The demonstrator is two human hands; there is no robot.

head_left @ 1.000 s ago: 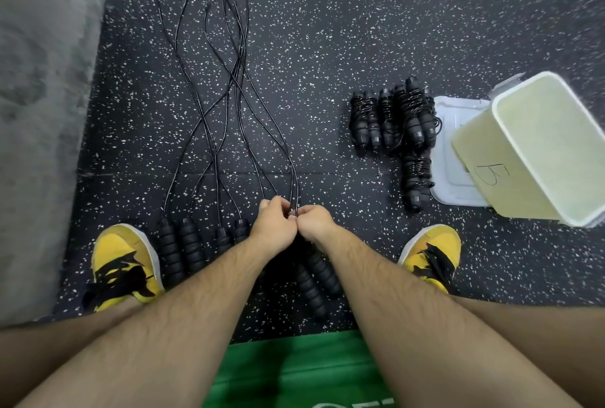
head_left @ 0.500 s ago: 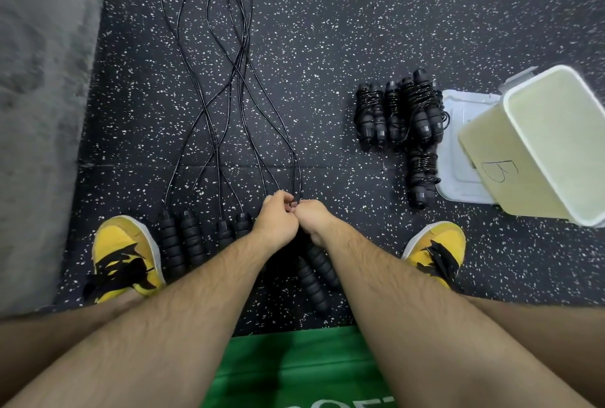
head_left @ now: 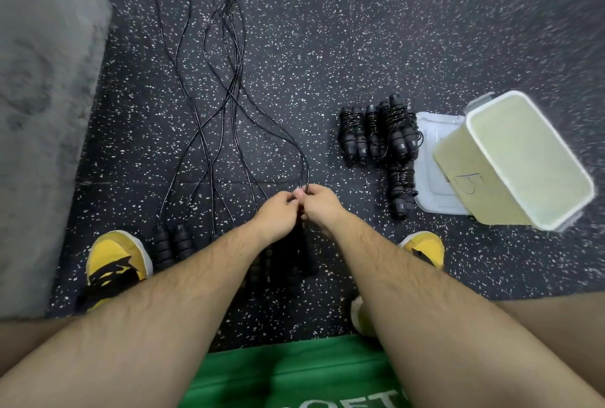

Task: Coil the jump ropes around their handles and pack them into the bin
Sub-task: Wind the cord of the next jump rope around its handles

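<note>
Hands: The left hand [head_left: 278, 216] and the right hand [head_left: 322, 207] meet low over the floor. The fingers of both are curled, and both pinch the same thin black rope [head_left: 303, 175] at the fingertips.

Held rope: Two strands rise side by side from the pinch and run away from the person across the floor. The dark grips [head_left: 306, 253] just under the hands are blurred, and it cannot be told whether they touch the floor.

Loose ropes: More loose ropes [head_left: 209, 80] stretch away from the person, their strands crossing one another. Two of their handles [head_left: 173, 245] lie side by side, just beside the left shoe [head_left: 114, 260].

Coiled ropes: A row of wound bundles [head_left: 376, 132] lies on the floor to the right of the hands, outside the bin. A single bundle [head_left: 401, 188] lies just nearer the person.

Bin: A pale bin [head_left: 474, 185] sits to the right of the bundles with its open mouth toward the camera. A hand-drawn letter B marks its near wall.

Lid: A white lid [head_left: 432, 158] lies flat between the bundles and the bin, which partly covers it in this view.

Feet: The yellow shoes have black laces. The right shoe [head_left: 425, 248] is planted on the far side of the hands from the left.

Surroundings: The floor [head_left: 327, 47] is black speckled rubber. A grey mat [head_left: 39, 112] lies along the left, and a green shirt [head_left: 294, 375] fills the bottom edge.
</note>
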